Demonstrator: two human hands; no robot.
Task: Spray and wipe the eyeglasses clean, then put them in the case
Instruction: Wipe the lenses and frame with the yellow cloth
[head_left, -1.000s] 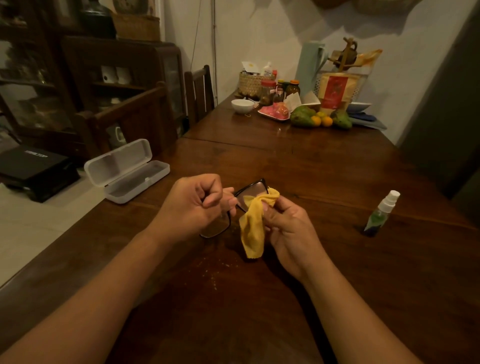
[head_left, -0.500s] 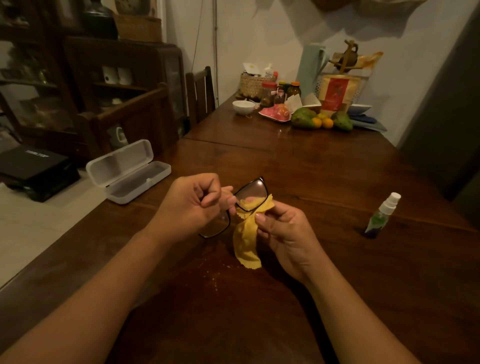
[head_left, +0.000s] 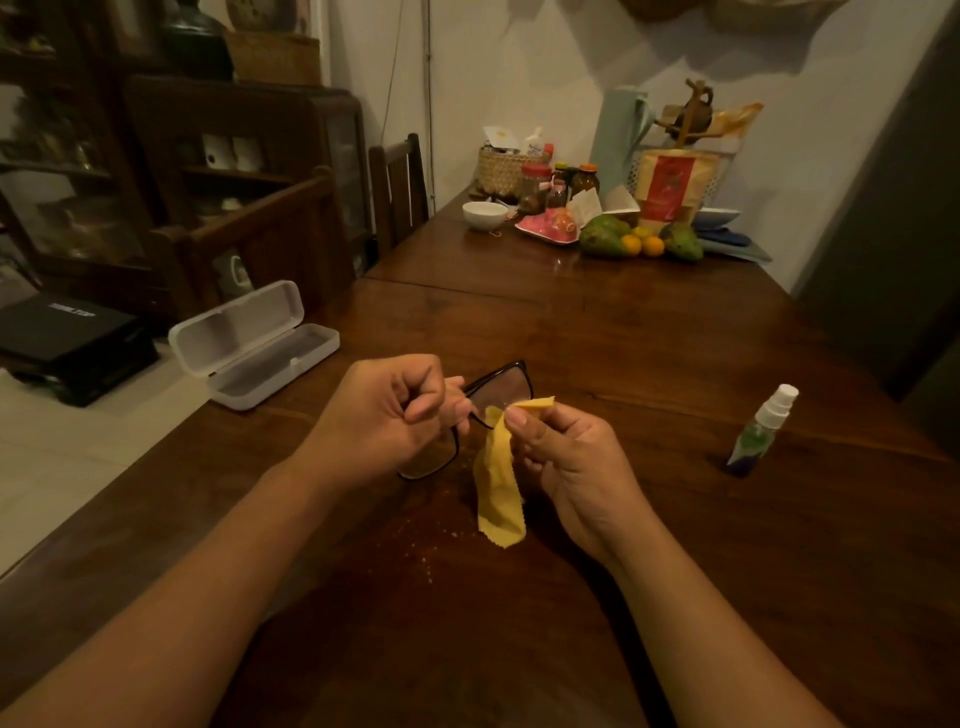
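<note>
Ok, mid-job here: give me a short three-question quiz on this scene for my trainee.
1. True or false: the glasses case lies open on the table.
2. Which hand pinches the yellow cloth? A) left hand B) right hand C) neither
3. Fill in: the spray bottle stands upright on the person's ____ side.

Key:
1. True; its lid is tipped back and nothing shows inside.
2. B; the left hand holds the eyeglasses.
3. Right, untouched by either hand.
</note>
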